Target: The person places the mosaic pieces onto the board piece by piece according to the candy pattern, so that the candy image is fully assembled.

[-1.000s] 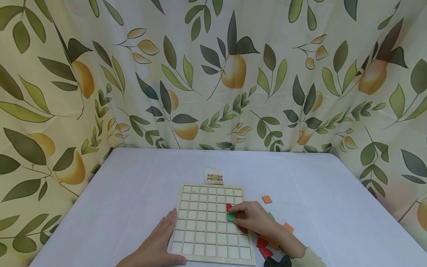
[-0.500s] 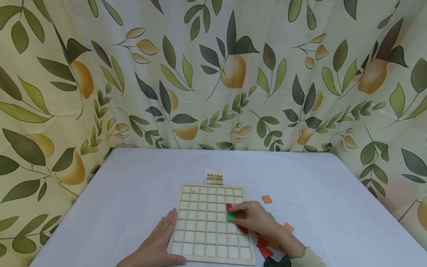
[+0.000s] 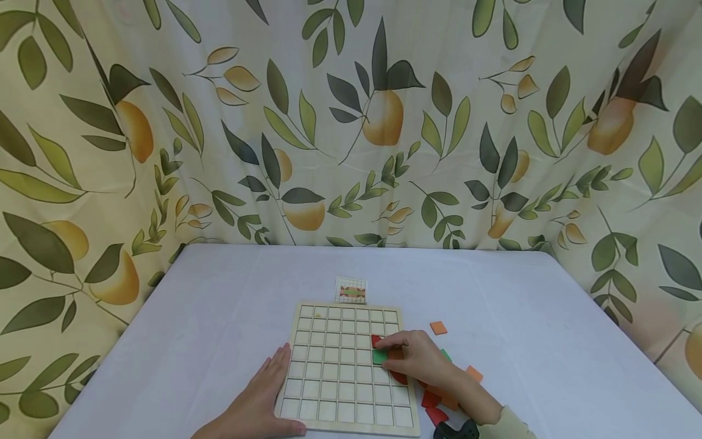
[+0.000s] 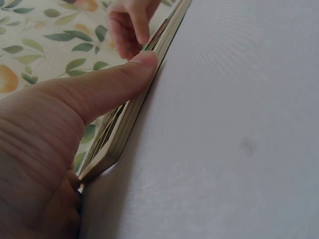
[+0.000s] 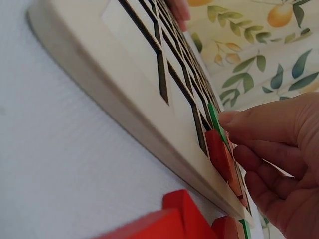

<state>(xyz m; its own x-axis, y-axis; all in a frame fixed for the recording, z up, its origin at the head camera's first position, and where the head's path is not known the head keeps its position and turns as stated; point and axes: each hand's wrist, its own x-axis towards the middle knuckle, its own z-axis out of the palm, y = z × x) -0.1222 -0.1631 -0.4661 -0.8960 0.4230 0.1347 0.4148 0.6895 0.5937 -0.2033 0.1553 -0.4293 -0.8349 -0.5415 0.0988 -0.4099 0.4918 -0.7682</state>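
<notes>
A square wooden grid board lies on the table. My left hand rests against its left side and near corner; in the left wrist view the straight thumb lies along the near edge. Over the board's right columns, my right hand pinches a green square tile. In the right wrist view that green tile stands tilted at the thumb tip, beside a red tile. Another red tile sits just above the green one. The right hand partly hides the tiles beneath it.
A small pattern card lies behind the board. To the right are a lone orange tile and a loose pile of red, orange and green tiles. A black object sits by the right wrist. A leaf-patterned curtain hangs behind the table.
</notes>
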